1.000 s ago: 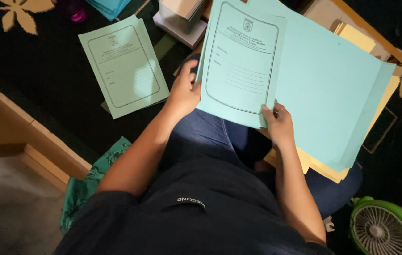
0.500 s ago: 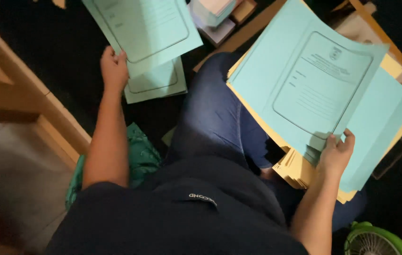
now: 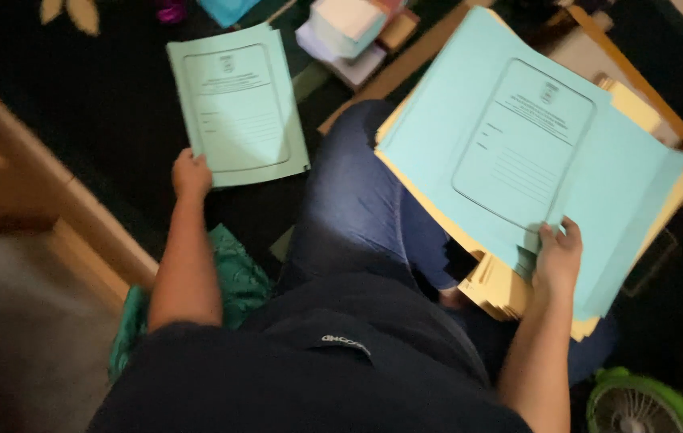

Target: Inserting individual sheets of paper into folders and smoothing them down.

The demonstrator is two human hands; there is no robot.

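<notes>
left hand [image 3: 191, 174] pinching green booklet [image 3: 237, 104] at bottom corner; right hand [image 3: 558, 256] gripping blue folder stack [image 3: 518, 152] at lower edge, yellow sheets [image 3: 502, 289] beneath

By my left grip [image 3: 191, 173] lies a pale green folder [image 3: 237, 104], a flat upright rectangle with a thin dark border frame printed on its cover and a small emblem at the top; its lower corner touches my fingers. In my right grip [image 3: 558, 255] I hold a light blue folder [image 3: 518, 152] with the same kind of framed label panel, tilted, lying on a stack of yellow folders [image 3: 502, 285]. Beyond both grips sits a small whitish box [image 3: 348, 22], blurred.
</notes>
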